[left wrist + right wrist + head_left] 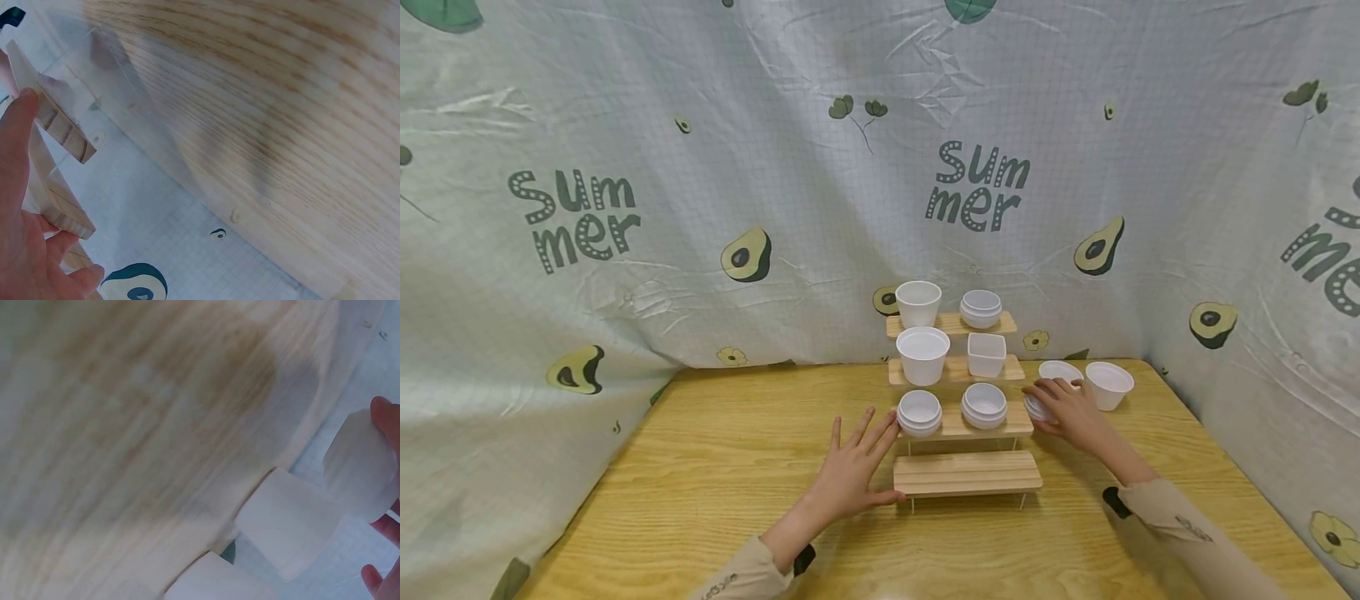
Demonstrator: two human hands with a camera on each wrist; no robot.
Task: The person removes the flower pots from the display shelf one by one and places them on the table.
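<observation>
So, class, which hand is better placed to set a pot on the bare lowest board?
The right hand, probably: it grips a white pot just right of the stand. The left hand holds no pot; it lies at the stand's left side.

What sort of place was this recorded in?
Probably a makeshift filming corner, though the room beyond can't be seen. A printed cloth hangs behind and along both sides of a wooden table, where a stepped stand holds white pots.
</observation>
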